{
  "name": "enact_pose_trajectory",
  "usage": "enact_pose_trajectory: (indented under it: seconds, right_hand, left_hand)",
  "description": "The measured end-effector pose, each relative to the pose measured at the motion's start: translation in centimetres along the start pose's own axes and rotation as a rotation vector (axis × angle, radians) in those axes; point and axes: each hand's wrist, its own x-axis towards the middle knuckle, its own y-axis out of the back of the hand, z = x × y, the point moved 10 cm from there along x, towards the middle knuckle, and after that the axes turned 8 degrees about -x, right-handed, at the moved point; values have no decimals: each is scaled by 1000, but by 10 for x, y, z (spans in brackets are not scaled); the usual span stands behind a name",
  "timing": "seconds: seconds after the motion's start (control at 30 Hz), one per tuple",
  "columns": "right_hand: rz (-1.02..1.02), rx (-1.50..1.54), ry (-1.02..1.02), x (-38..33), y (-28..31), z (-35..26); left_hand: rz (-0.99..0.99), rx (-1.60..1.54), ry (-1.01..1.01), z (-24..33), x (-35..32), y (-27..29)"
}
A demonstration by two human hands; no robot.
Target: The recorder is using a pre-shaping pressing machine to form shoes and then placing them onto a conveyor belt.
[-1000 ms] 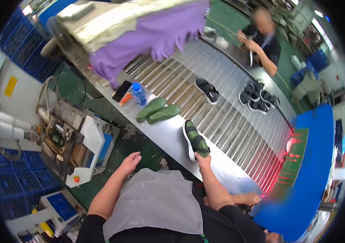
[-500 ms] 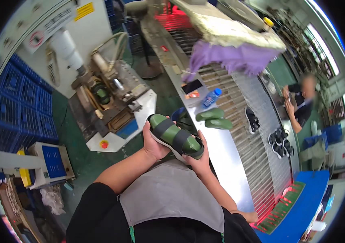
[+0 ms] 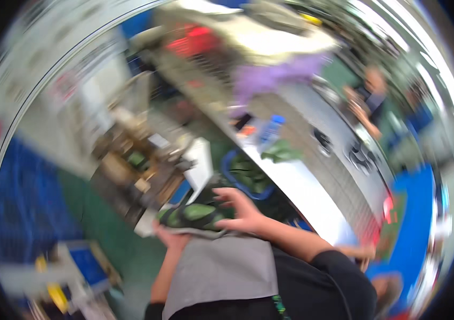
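Blurred by motion, a black-strapped sandal [image 3: 195, 216] with a pale sole sits on a green shoe last in front of my apron. My left hand [image 3: 171, 237] grips one end of it from below. At its other end is my right hand [image 3: 242, 212], fingers spread and curved, with the thumb beside the sandal; whether it touches cannot be made out. Beyond the sandal stands a bench machine [image 3: 139, 162] with something green in it. Green shoe lasts [image 3: 280, 152] lie on the metal ledge to the right.
A blue basket [image 3: 229, 178] holding green lasts stands beside the ledge [image 3: 312, 197]. A blue-capped bottle [image 3: 271, 132] is near the lasts. Black sandals [image 3: 362, 157] rest on the conveyor. One co-worker [image 3: 368, 101] is across it; another person's forearm [image 3: 357, 252] shows at right.
My view has turned and blurred. The sandal has moved left and lower with my left hand. My right hand has let go of its end and spread its fingers.
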Motion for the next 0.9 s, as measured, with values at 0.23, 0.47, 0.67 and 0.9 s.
enact_pose_trajectory:
  seconds: [0.23, 0.47, 0.67, 0.9]
  right_hand:
    - [-321, -208, -366, -1, -51, 44]
    - [16, -46, -376, -56, -12, 80]
    - [-13, -27, -290, -83, 13, 79]
    - [97, 6, -278, -116, 24, 77]
  left_hand:
    - [-126, 265, 121, -1, 17, 11]
    - [188, 364, 84, -46, -6, -4]
    - [-78, 478, 118, -78, -10, -21]
    - [1, 486, -5, -79, -40, -36]
